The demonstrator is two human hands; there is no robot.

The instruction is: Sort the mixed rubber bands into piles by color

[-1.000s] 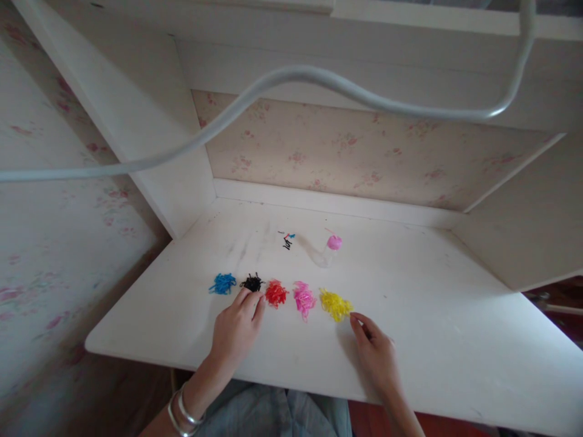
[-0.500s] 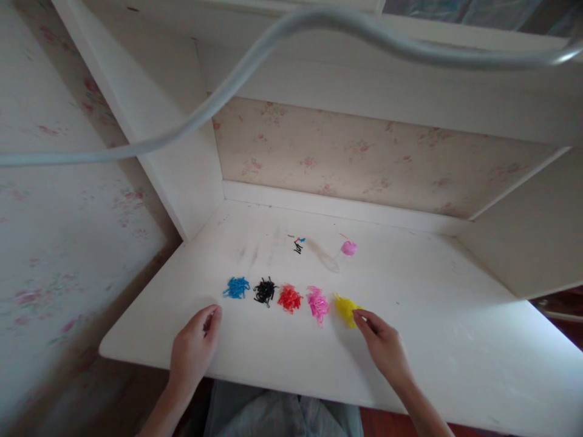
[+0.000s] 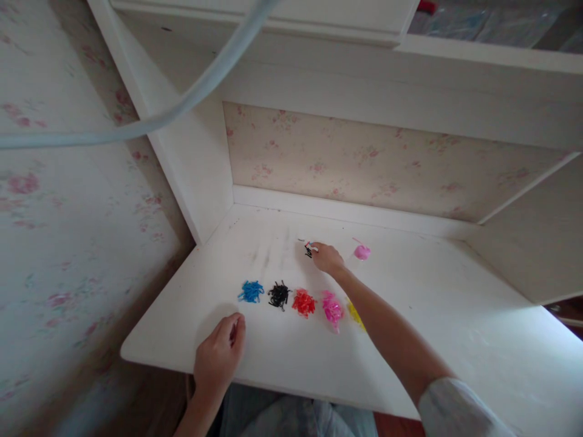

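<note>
at the back of the white desk (image 3: 455,346), the right hand (image 3: 327,257) reaches out over a small mixed cluster of bands (image 3: 308,250), mostly black, with bits of red and blue near the fingertips. its thumb and fingers are drawn together there; i cannot tell whether they grasp a band or only touch the cluster. the left hand (image 3: 218,349) rests close to the front edge, near the blue pile but apart from it, fingers curled inward; whether anything is inside cannot be seen.

most of the sorting looks done, judging by the layout. across the middle lie five separate piles of what seem to be small rubber bands: the blue pile (image 3: 251,292), the black pile (image 3: 279,295), the red pile (image 3: 303,303), the pink pile (image 3: 333,309) and the yellow pile (image 3: 355,314), partly hidden by the right forearm. each shows one colour, with bare desk between neighbours.

what appears left is the little cluster, its colours lying together, well behind the row. a pink round object (image 3: 362,252) sits to the right of that hand, a thin pink strand (image 3: 357,239) just behind it.
</note>
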